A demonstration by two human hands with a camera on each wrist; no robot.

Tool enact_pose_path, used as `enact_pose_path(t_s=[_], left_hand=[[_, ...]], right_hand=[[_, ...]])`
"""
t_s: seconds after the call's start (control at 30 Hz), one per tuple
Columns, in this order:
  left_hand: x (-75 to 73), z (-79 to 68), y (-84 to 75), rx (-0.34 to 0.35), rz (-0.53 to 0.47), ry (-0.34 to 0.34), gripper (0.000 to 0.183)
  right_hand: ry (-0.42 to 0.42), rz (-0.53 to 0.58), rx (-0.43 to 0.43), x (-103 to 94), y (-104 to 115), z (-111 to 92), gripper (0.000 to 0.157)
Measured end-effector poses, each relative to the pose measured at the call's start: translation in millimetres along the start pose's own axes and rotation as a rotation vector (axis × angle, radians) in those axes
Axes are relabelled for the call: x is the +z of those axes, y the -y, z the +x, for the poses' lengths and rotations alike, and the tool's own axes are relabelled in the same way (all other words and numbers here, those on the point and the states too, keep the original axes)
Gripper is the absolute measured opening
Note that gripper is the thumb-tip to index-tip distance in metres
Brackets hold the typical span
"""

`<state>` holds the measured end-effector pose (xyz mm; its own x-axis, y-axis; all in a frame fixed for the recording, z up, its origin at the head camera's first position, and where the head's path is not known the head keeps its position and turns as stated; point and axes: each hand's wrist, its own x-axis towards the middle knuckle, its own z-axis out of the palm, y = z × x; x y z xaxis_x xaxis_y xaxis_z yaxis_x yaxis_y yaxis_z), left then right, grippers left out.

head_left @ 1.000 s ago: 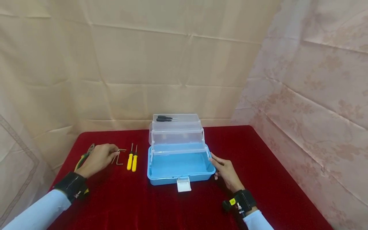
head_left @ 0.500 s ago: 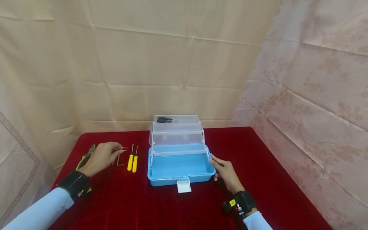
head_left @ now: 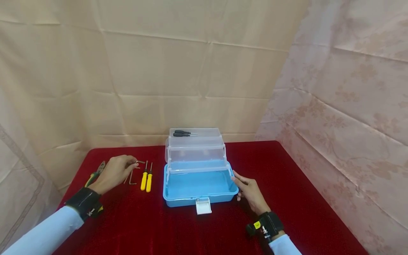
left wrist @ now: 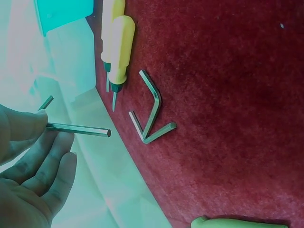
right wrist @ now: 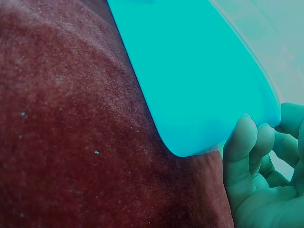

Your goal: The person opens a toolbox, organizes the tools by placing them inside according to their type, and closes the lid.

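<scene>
Now: left hand pinches hex key, right hand grips toolbox

Hands well apart. Left hand (head_left: pixel 116 171) sits over the left part of the red velvet-like cloth (head_left: pixel 287 191), back of hand up, forearm slanting in from lower left; thumb and fingertips clamp an L-shaped silver metal hex key (left wrist: pixel 78 129), other fingers loosely bent. Key looks clear of the cloth in the left wrist view, straight end pointing away from the fingertips. Two L-shaped metal hex keys (left wrist: pixel 156 101) lie close together near that hand. Green-and-yellow-handled pliers (head_left: pixel 101 168) partly hidden behind left hand and wrist. Two yellow-handled screwdrivers (head_left: pixel 148 182) side by side, between left hand and toolbox.

Right hand (head_left: pixel 251 193) at right side of the light-blue plastic toolbox (head_left: pixel 181 202), forearm angling up from lower right; thumb at rim, fingertips against the outer wall, near the front corner. Toolbox stands mid-table, white plastic latch (head_left: pixel 203 206) jutting out in front, clear plastic trays (head_left: pixel 197 142) stepped up behind. Two black-handled screwdrivers (head_left: pixel 182 134) on the topmost tier. Black straps (head_left: pixel 271 223) on both wrists, light-blue sleeves (head_left: pixel 44 232).
</scene>
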<state>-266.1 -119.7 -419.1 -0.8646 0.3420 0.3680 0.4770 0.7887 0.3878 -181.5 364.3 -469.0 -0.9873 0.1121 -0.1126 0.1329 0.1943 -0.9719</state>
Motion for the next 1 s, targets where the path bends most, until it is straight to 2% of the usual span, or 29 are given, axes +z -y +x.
enact_pose_path(t_s=[0.87, 1.0], left_hand=[[-0.6, 10.4, -5.9, 0.025, -0.037, -0.029, 0.022], [-0.7, 15.1, -9.9, 0.036, -0.044, -0.044, 0.021]], right_hand=[[0.001, 0.015, -0.013, 0.7, -2.9, 0.2, 0.060], [0.019, 0.006, -0.009, 1.9, 12.7, -9.9, 0.055]])
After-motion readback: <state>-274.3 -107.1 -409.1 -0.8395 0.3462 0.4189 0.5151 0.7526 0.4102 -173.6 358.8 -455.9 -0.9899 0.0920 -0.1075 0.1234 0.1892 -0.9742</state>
